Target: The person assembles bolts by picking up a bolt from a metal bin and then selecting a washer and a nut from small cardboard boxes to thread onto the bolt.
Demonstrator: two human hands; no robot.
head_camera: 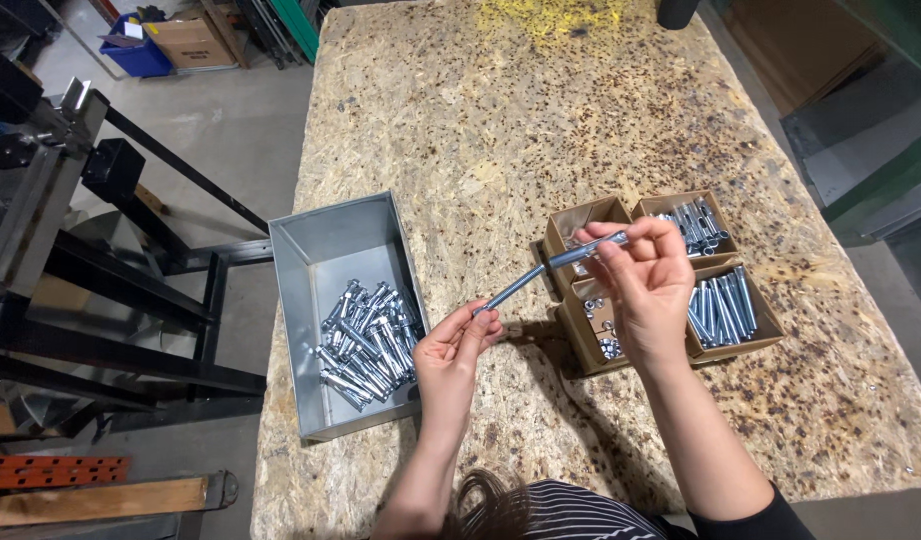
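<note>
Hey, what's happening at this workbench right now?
A person holds a long silver metal bolt in the air between both hands: the left hand pinches its lower end, the right hand grips its upper end. On the chipboard table, a grey metal bin holds a pile of similar silver parts, and compartmented brown cardboard boxes hold more bolts and small nuts.

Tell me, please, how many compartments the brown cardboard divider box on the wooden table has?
4: two at the back, one mostly bare and one holding bolts; two at the front, one with small nuts, partly hidden by the right hand, and one with long bolts.
</note>
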